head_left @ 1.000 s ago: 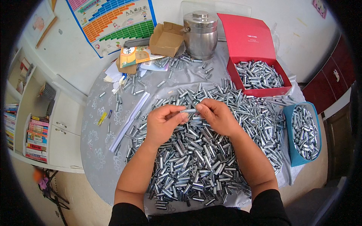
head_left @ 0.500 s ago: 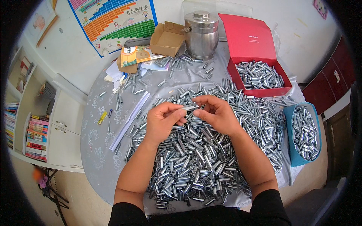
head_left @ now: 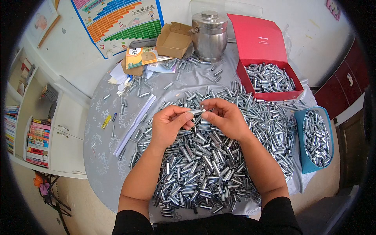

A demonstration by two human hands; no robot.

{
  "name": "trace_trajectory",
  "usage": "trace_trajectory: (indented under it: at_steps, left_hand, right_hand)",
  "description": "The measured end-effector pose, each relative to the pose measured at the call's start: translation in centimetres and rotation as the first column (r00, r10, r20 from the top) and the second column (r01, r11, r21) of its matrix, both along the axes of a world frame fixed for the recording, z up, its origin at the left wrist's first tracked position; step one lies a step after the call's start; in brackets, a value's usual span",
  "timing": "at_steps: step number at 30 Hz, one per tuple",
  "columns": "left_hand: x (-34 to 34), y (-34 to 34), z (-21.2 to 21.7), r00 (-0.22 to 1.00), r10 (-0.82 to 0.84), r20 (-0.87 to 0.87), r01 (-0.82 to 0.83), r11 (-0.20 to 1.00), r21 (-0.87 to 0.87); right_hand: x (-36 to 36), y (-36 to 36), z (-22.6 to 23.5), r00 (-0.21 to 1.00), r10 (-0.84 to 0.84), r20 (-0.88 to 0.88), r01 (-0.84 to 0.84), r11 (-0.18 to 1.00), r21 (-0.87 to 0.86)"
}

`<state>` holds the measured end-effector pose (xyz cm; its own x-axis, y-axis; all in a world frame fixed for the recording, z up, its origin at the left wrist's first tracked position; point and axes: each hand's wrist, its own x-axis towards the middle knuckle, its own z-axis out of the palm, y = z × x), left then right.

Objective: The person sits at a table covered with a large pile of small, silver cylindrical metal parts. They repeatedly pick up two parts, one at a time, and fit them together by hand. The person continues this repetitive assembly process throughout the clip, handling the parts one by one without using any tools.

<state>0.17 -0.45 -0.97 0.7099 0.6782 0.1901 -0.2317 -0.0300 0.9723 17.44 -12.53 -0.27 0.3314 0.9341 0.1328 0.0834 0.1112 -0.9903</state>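
Observation:
My left hand [head_left: 169,124] pinches a small silver metal sleeve [head_left: 195,111] between thumb and fingers, above the middle of a big heap. My right hand [head_left: 226,118] closes thumb and forefinger around the sleeve's other end, where a small dark part shows; its kind is too small to tell. Below both hands lies a pile of loose metal sleeves [head_left: 207,164], shiny and hollow. Beyond and to the right, longer silver bolts [head_left: 254,111] are heaped up against them.
An open red box [head_left: 274,96] of metal pieces stands at the back right, a teal bin [head_left: 309,166] of them at the right edge. Behind are a steel pot [head_left: 210,39], a cardboard box [head_left: 172,43] and books [head_left: 143,57]. A folded white strip [head_left: 135,125] lies left of the heap.
Both hands stay in almost the same place. The right fingertips have shifted slightly at the end of the sleeve.

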Motion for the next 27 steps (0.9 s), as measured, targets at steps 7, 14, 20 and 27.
trace_trajectory:
  at_steps: [7, 14, 20, 27]
  left_hand:
    - [0.0, 0.2, -0.4, 1.0, -0.011, 0.011, 0.011, 1.0, 0.001]
    - [0.0, 0.1, -0.1, 1.0, -0.026, 0.011, 0.026, 1.0, -0.01]
    - [0.2, 0.1, -0.2, 1.0, 0.001, 0.02, 0.0, 1.0, -0.006]
    - [0.1, 0.0, -0.2, 1.0, 0.018, 0.022, -0.017, 1.0, -0.022]
  right_hand:
    - [-0.6, 0.0, 0.6, 1.0, -0.03, -0.006, 0.03, 0.998, 0.055]
    - [0.0, 0.0, 0.1, 0.999, -0.001, 0.037, 0.0, 1.0, 0.012]
    - [0.1, 0.0, -0.2, 0.997, -0.019, 0.074, 0.015, 0.999, 0.046]
    - [-0.4, 0.1, 0.1, 0.998, -0.013, -0.056, 0.014, 1.0, 0.028]
